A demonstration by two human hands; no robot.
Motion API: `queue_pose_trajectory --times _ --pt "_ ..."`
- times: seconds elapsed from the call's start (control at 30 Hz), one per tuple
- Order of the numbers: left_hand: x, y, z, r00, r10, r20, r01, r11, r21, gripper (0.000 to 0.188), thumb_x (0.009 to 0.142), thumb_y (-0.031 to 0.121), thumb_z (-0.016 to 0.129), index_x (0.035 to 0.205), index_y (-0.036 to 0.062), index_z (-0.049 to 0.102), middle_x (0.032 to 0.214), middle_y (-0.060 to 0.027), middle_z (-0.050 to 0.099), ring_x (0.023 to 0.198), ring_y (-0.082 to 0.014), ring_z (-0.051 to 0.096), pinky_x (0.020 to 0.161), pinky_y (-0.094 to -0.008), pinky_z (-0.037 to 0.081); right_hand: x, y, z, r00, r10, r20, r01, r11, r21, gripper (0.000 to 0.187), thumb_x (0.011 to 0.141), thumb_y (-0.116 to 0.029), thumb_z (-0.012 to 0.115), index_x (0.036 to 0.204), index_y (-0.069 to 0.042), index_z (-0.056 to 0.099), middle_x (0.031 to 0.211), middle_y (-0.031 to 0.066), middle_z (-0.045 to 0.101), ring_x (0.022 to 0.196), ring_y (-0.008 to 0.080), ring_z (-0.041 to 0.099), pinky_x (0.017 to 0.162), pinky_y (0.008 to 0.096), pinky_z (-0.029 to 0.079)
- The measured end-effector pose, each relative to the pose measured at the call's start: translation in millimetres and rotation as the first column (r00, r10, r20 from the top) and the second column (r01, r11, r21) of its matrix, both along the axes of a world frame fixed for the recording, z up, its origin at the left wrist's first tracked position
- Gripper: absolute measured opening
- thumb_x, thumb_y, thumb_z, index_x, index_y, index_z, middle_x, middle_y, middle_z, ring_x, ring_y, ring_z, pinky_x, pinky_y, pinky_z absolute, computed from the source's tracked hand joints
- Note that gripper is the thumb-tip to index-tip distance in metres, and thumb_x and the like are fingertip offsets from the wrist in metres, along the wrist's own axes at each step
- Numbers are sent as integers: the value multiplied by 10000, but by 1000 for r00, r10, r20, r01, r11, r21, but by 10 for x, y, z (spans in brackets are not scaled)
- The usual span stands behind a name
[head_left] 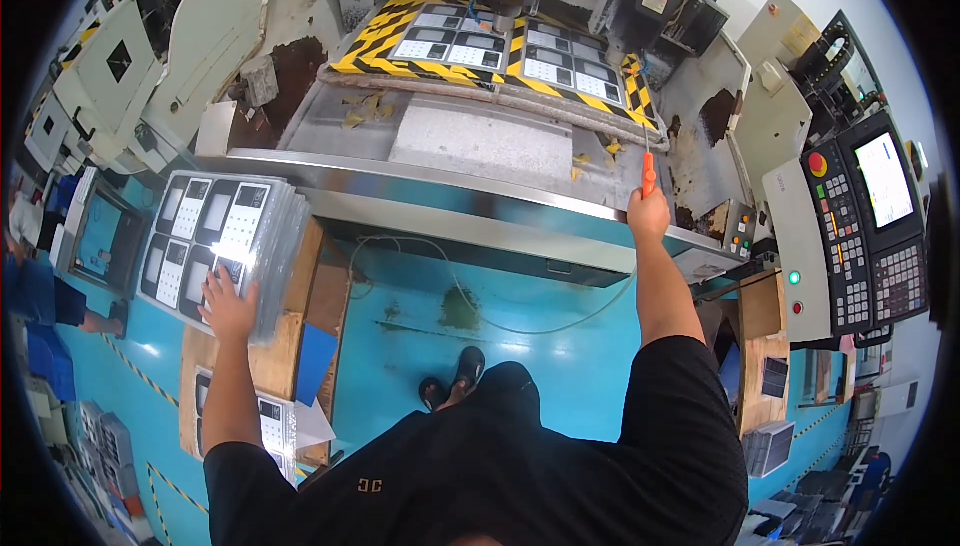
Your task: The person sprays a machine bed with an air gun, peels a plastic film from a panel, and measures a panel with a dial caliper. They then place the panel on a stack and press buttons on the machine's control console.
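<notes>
Right hand (649, 214) grips an orange-handled tool (649, 174), its thin shaft pointing toward the near right corner of a black-and-yellow striped surface (385, 41), where printed panels (549, 64) lie. The left hand (229, 308), fingers spread and grasping nothing, rests on a stack of glossy panels (210, 236) above the wooden table (275, 366).

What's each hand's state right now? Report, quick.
Left hand: open, laid on the stack of panels.
Right hand: closed, holding the orange-handled tool.
</notes>
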State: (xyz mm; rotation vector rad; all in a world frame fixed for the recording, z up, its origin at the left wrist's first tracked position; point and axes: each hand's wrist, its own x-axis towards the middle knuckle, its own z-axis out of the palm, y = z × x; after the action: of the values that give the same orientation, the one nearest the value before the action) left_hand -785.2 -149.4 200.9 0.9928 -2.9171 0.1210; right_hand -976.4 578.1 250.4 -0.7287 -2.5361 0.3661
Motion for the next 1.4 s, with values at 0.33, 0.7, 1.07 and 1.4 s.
queue_pose_trajectory --times 0.33,0.7,1.07,1.4 --pt "8 -14 17 1000 5 9 -5 1000 -5 862 879 596 538 1548 161 212 1594 -164 213 1471 -378 179 1118 -660 180 19 4 25 1000 1 22 -1 1000 14 323 880 -320 551 963 -14 615 987 230 665 928 425 644 826 510 501" --pt "-7 -18 52 1000 16 16 -16 1000 0 867 872 593 547 1548 163 215 1599 -155 208 1473 -369 179 1124 -650 178 19 -7 70 1000 1 23 -1 1000 -12 326 879 -323 557 967 -14 614 1000 233 663 950 422 640 845 502 498" --pt "23 35 135 1000 12 -5 -12 1000 11 859 862 577 559 1533 134 259 1590 -167 220 1469 -374 183 1130 -642 176 50 -32 101 1000 10 7 -10 1000 -21 330 874 -321 564 978 -12 617 1003 234 665 959 425 635 844 504 493" --pt "23 45 195 1000 16 3 -16 1000 14 877 866 592 558 1548 162 213 1600 -154 202 1478 -365 166 1128 -647 168 64 28 123 1000 -3 7 3 1000 -26 341 877 -329 563 988 -12 616 984 239 664 957 430 631 840 507 487"
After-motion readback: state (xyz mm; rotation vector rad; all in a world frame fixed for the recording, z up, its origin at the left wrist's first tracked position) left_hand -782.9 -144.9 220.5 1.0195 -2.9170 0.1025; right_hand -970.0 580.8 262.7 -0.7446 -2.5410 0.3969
